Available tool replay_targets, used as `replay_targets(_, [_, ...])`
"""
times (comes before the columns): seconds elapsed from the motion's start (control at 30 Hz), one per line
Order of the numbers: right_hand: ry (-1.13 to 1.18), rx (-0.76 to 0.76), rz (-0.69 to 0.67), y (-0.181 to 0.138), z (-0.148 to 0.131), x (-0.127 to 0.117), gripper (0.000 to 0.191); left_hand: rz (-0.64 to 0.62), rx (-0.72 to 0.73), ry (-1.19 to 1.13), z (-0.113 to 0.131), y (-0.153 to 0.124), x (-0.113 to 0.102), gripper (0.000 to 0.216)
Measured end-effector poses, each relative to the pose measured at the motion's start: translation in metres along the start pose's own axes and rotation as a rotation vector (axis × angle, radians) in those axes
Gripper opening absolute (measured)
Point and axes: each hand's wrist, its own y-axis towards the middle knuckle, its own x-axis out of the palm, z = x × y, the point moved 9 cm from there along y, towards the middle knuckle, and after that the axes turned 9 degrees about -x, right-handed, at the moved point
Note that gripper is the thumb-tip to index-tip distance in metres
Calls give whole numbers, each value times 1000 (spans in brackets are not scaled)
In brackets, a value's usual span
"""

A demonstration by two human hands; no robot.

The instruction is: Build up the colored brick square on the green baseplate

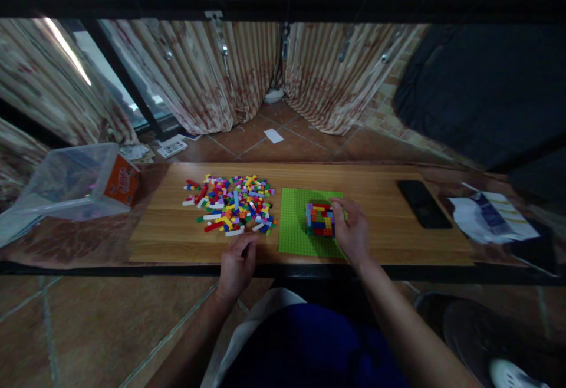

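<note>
A small block structure of toy building bricks, in red, yellow, blue and other colours, stands on a green studded baseplate. My right hand is closed at the structure's right side, its thumb and fingers against that edge and covering part of it. To the left spreads a loose pile of mixed toy bricks. My left hand rests at the pile's near edge with its fingers curled together. Whether a brick is between those fingertips is too small to make out.
The wooden board carries a black phone at the right. Beyond it lie papers and a packet. A clear plastic bin with an orange label stands at the left. Curtains hang behind.
</note>
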Motion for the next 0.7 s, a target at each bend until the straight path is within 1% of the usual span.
replay_targets(0.07, [13,-55,-36,-8,-20,1,27,16,-7,7,-1,-7,-6,16])
replay_targets(0.13, [33,-107,-104,-18,-41,11,23,21,-13,20,-3,-15,-10,16])
replay_targets(0.23, [88,-194,-247,-38,-69,41,21,15,-35,32,-6,-21,-14,17])
replay_targets(0.3, [114,-247,-339,-50,-83,64,21,14,-44,37,-7,-22,-15,17])
replay_targets(0.37, [106,-278,-403,-57,-92,84,20,21,-47,42,-7,-20,-16,18])
replay_targets(0.43, [67,-287,-436,-57,-96,99,19,30,-50,47,-7,-17,-16,17])
replay_targets(0.53, [-16,-296,-477,-48,-102,116,20,27,-54,52,-8,-13,-14,17])
replay_targets(0.7, [-140,-348,-601,-37,-112,147,20,28,-51,82,-14,-9,-13,17])
